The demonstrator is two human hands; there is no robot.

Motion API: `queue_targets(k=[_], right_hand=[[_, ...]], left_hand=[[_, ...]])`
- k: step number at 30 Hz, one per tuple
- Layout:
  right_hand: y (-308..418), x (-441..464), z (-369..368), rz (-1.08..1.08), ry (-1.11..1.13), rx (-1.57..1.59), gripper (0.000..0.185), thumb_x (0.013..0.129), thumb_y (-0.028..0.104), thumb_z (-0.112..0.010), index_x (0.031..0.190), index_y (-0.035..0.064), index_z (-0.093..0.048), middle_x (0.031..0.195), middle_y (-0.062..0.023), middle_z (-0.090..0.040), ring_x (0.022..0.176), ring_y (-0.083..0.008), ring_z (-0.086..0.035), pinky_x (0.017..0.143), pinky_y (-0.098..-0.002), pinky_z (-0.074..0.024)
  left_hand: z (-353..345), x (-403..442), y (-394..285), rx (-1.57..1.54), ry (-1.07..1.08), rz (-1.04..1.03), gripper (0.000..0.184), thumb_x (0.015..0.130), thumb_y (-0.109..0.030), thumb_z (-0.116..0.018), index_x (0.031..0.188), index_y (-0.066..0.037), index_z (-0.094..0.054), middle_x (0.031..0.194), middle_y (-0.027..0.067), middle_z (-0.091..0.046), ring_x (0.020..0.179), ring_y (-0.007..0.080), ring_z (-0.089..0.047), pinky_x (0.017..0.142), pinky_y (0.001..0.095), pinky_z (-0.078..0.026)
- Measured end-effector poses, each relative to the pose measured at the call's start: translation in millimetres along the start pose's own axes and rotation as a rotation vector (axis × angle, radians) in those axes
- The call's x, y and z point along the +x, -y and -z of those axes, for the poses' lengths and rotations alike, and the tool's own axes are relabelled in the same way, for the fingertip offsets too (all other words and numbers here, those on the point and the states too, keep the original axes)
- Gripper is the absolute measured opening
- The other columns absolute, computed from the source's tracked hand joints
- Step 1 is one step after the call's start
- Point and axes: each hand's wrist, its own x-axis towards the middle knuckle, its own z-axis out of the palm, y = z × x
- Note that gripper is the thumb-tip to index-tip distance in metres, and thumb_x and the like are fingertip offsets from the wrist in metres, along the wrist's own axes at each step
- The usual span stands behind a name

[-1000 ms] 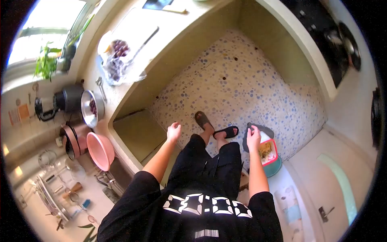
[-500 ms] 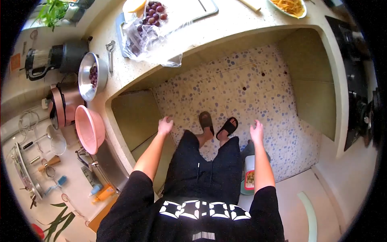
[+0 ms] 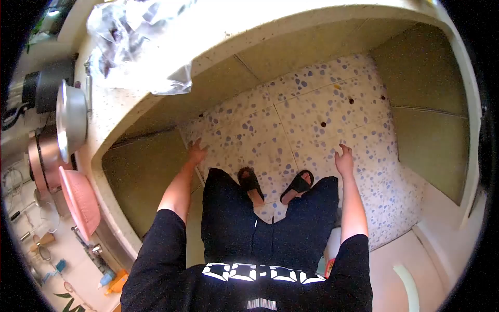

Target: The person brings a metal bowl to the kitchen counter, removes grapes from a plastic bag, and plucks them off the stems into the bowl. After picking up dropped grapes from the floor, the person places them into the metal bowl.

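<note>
My left hand (image 3: 197,152) hangs above the speckled floor (image 3: 260,125), beside the olive cabinet panel (image 3: 150,182) under the counter. Its fingers are spread and hold nothing. My right hand (image 3: 344,160) hovers over the floor on the other side, fingers apart and nothing in them. Three small dark round things (image 3: 323,124) lie on the floor ahead of the right hand; I cannot tell what they are. Between the hands are my two feet in dark slippers (image 3: 250,179).
A clear plastic bag (image 3: 135,47) hangs over the counter edge (image 3: 218,44). At left stand a metal bowl (image 3: 75,119) and a pink basin (image 3: 80,203). A white and red container (image 3: 329,257) is partly hidden by my right arm.
My view has come lower and closer to the counter and floor. My knees are bent wider apart, and both hands have moved outward. The feet stand farther apart.
</note>
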Motion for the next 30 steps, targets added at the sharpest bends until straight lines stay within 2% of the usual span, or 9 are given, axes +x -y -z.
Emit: queue_targets(k=[3, 6, 9, 14, 20, 23, 24, 26, 30], right_hand=[[-18.7, 37.3, -32.8, 0.102, 0.115, -0.094, 0.049, 0.092, 0.023, -0.065, 0.139, 0.0138, -0.052, 0.131, -0.0208, -0.053, 0.116, -0.0406, -0.059, 0.096, -0.0496, -0.0511], [-35.7, 72.6, -47.2, 0.175, 0.234, -0.139, 0.055, 0.092, 0.022, -0.066, 0.143, 0.0143, -0.048, 0.138, -0.0219, -0.050, 0.122, -0.0414, -0.056, 0.100, -0.0494, -0.0505], [-47.6, 114.4, -61.8, 0.226, 0.295, -0.216, 0.060, 0.091, 0.021, -0.067, 0.146, 0.0140, -0.045, 0.146, -0.0218, -0.045, 0.128, -0.0416, -0.052, 0.103, -0.0489, -0.0496], [-78.8, 139.1, -108.7, 0.324, 0.271, -0.278, 0.062, 0.089, 0.018, -0.068, 0.147, 0.0129, -0.044, 0.154, -0.0192, -0.039, 0.131, -0.0413, -0.050, 0.104, -0.0485, -0.0489], [-45.8, 138.5, -137.8, 0.298, 0.242, -0.296, 0.064, 0.087, 0.013, -0.070, 0.146, 0.0109, -0.045, 0.159, -0.0151, -0.034, 0.131, -0.0407, -0.050, 0.109, -0.0470, -0.0454], [-57.4, 145.6, -164.0, 0.357, 0.214, -0.253, 0.067, 0.084, 0.010, -0.072, 0.146, 0.0102, -0.046, 0.160, -0.0146, -0.032, 0.130, -0.0409, -0.050, 0.108, -0.0468, -0.0464], [-65.9, 150.4, -172.2, 0.373, 0.216, -0.241, 0.068, 0.083, 0.009, -0.072, 0.146, 0.0101, -0.046, 0.160, -0.0146, -0.031, 0.129, -0.0407, -0.050, 0.107, -0.0467, -0.0474], [-70.7, 156.0, -176.9, 0.393, 0.203, -0.249, 0.068, 0.081, 0.006, -0.073, 0.144, 0.0102, -0.048, 0.158, -0.0152, -0.034, 0.127, -0.0402, -0.051, 0.104, -0.0464, -0.0491], [-71.5, 156.5, -180.6, 0.338, 0.164, -0.264, 0.060, 0.078, 0.002, -0.071, 0.134, 0.0111, -0.055, 0.143, -0.0179, -0.045, 0.120, -0.0397, -0.055, 0.099, -0.0462, -0.0513]], left_hand=[[20.2, 16.2, -31.5, 0.086, 0.152, 0.114, 0.084, 0.093, -0.042, -0.064, 0.162, -0.019, -0.021, 0.167, 0.0234, -0.007, 0.148, 0.0397, -0.029, 0.117, 0.0532, -0.032], [28.3, 41.4, -40.6, -0.048, 0.295, 0.112, 0.088, 0.094, -0.044, -0.064, 0.163, -0.020, -0.014, 0.167, 0.0244, 0.002, 0.150, 0.0410, -0.025, 0.117, 0.0546, -0.033], [-15.8, 105.1, -12.4, 0.069, 0.193, 0.074, 0.091, 0.094, -0.049, -0.063, 0.163, -0.018, -0.012, 0.167, 0.0241, 0.002, 0.150, 0.0428, -0.023, 0.117, 0.0545, -0.032], [-61.5, 175.8, 18.1, 0.051, 0.068, 0.013, 0.092, 0.094, -0.050, -0.062, 0.162, -0.015, -0.011, 0.167, 0.0236, -0.002, 0.151, 0.0443, -0.015, 0.119, 0.0536, -0.029], [-83.9, 213.4, 30.7, -0.092, -0.136, -0.114, 0.093, 0.094, -0.051, -0.061, 0.162, -0.011, -0.011, 0.166, 0.0231, -0.007, 0.152, 0.0460, -0.006, 0.121, 0.0526, -0.026], [-86.0, 223.2, 26.3, 0.111, -0.200, -0.199, 0.092, 0.095, -0.052, -0.058, 0.162, -0.011, -0.011, 0.166, 0.0230, -0.011, 0.152, 0.0452, -0.009, 0.122, 0.0517, -0.026], [-82.3, 240.3, 27.5, 0.352, -0.151, -0.212, 0.090, 0.095, -0.051, -0.057, 0.162, -0.010, -0.012, 0.166, 0.0227, -0.012, 0.152, 0.0445, -0.012, 0.121, 0.0512, -0.027], [-94.5, 282.8, 52.2, 0.520, -0.171, -0.226, 0.086, 0.095, -0.050, -0.056, 0.161, -0.010, -0.017, 0.166, 0.0217, -0.012, 0.152, 0.0426, -0.016, 0.121, 0.0517, -0.026], [-109.4, 311.0, 58.9, 0.581, -0.178, -0.242, 0.081, 0.094, -0.048, -0.059, 0.157, -0.009, -0.025, 0.162, 0.0214, -0.021, 0.148, 0.0423, -0.023, 0.120, 0.0520, -0.028]])
